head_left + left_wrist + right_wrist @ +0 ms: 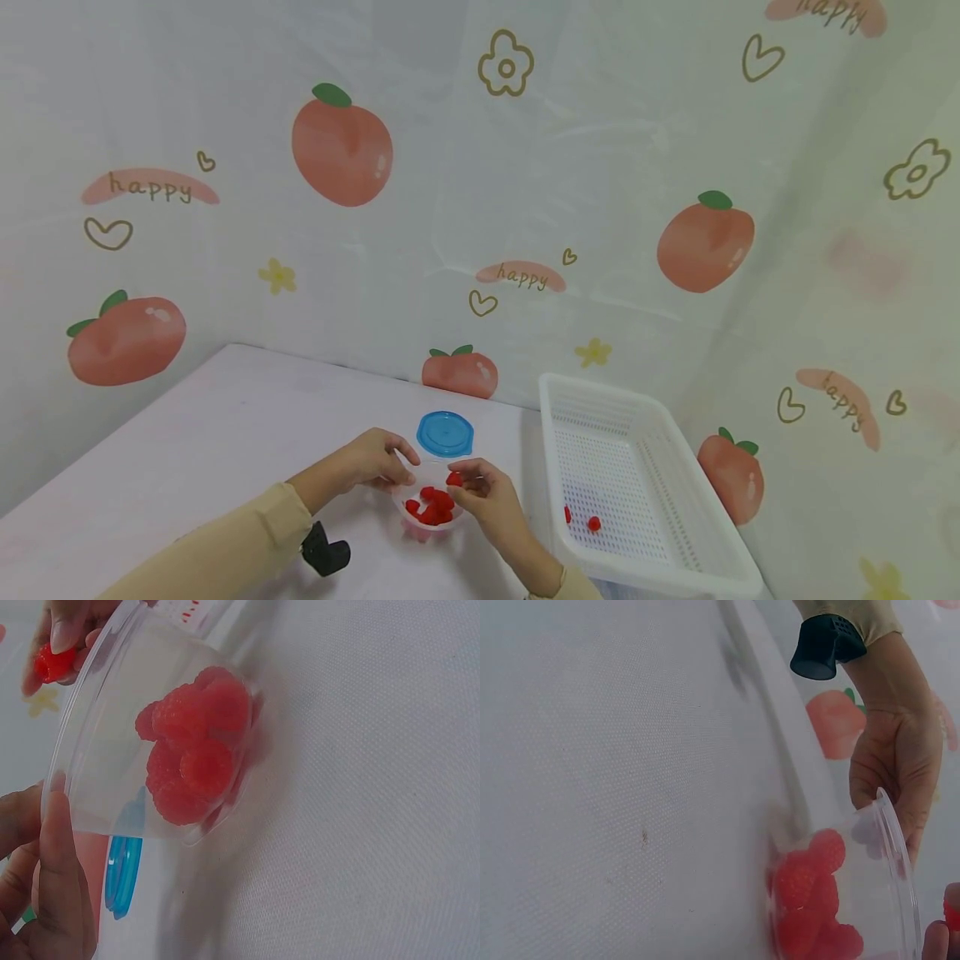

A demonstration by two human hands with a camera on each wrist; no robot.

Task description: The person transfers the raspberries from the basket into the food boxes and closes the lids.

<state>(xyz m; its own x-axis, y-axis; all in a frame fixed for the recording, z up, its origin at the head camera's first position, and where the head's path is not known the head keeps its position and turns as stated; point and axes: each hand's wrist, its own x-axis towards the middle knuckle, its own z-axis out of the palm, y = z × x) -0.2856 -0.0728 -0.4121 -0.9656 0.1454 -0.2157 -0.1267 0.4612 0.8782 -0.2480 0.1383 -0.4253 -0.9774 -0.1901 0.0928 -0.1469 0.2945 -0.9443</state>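
Observation:
A clear plastic tub (97, 772) with several red raspberries (184, 727) in it stands on the table. At its far-left rim, my left hand (375, 461) grips the wall between thumb and fingers, as the right wrist view also shows. My right hand (486, 498) pinches a single raspberry (52, 664) above the right side of the rim, apart from the berries inside. Behind the tub lies a blue lid (446, 433), flat on the table.
To the right stands a white perforated plastic basket (652, 408) with a raspberry (594, 523) on its floor and another partly hidden by its near-left wall. A black camera mount (324, 552) sits by the left wrist. A fruit-printed curtain (525, 192) hangs behind the table (300, 408).

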